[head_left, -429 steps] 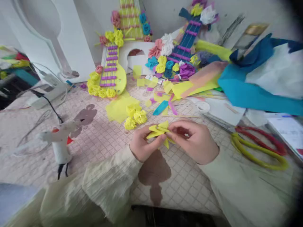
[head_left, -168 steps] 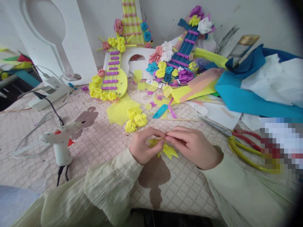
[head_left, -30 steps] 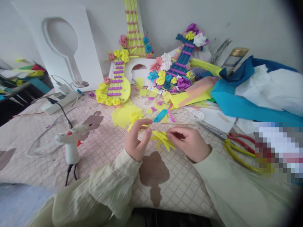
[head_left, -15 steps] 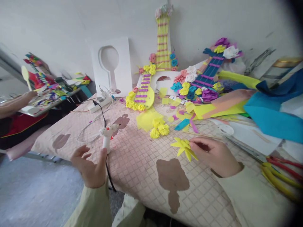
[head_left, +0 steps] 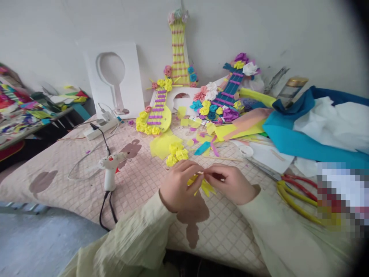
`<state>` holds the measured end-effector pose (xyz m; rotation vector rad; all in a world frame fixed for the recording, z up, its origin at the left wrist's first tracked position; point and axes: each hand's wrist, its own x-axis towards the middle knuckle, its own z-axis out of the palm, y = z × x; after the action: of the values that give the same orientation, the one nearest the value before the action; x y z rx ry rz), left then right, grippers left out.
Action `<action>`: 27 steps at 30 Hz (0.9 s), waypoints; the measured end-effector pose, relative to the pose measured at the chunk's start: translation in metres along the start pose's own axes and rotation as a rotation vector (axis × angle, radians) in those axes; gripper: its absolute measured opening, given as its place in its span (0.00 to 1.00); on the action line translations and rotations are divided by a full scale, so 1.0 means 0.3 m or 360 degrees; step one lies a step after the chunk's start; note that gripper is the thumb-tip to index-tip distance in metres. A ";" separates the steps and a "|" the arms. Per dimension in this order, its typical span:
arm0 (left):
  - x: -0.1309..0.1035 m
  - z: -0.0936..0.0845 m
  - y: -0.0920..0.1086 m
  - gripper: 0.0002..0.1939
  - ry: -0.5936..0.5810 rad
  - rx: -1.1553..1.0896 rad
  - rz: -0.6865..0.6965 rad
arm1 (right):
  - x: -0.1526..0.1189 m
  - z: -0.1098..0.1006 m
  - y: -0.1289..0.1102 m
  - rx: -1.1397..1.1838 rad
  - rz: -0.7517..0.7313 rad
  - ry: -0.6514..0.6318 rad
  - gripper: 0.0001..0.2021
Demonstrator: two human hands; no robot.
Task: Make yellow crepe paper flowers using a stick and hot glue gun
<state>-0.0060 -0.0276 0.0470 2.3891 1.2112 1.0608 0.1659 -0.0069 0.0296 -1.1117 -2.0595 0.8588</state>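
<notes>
My left hand [head_left: 181, 184] and my right hand [head_left: 230, 182] meet at their fingertips over the table. Both pinch a yellow paper flower [head_left: 207, 187], whose pointed petals show below the fingers; the rest is behind my left hand. Just beyond my left hand lies a cluster of several crumpled yellow paper flowers [head_left: 176, 152]. A white glue gun [head_left: 110, 173] stands to the left of my hands with its nozzle to the right.
Decorated paper instruments [head_left: 157, 111] lean by the wall beside a white cut-out board [head_left: 132, 77]. A power strip [head_left: 100, 129] lies at the left. Scissors [head_left: 296, 192], blue paper [head_left: 305, 142] and scraps lie at the right. Another table [head_left: 34, 130] stands far left.
My left hand has moved right from beside the glue gun and closed on the yellow flower with my right hand. The view has shifted right, and the person at the far left is out of view.
</notes>
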 end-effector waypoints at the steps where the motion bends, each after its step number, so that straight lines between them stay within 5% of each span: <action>1: 0.008 0.007 -0.005 0.06 -0.0028 -0.0010 -0.0002 | 0.001 -0.003 -0.001 0.0001 -0.0012 -0.0001 0.08; 27: -0.027 0.035 -0.055 0.06 0.0050 -0.0126 0.0017 | -0.003 0.012 -0.004 0.0040 -0.0014 0.0050 0.06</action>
<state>-0.0114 -0.0230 0.0271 2.3301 1.1455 1.1323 0.1631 -0.0090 0.0282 -1.0953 -2.0214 0.8552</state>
